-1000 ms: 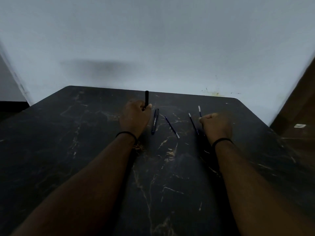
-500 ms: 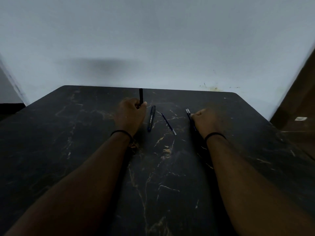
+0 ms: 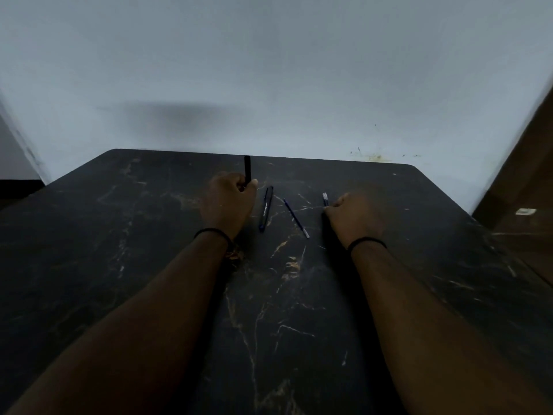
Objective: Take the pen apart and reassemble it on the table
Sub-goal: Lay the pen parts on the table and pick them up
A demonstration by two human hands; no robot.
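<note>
The left hand (image 3: 229, 202) is gripping one black pen barrel (image 3: 247, 168) upright, fingers curled round it, toward the far edge of the dark marble table (image 3: 89, 235). The right hand (image 3: 353, 217) is pinching two thin refills (image 3: 325, 199) against the tabletop. Disassembly looks done and reassembly seems to be starting: next, one refill probably needs lifting and aiming into the barrel. Between the hands are lying one capped pen (image 3: 266, 208) and one loose refill (image 3: 296, 218).
</note>
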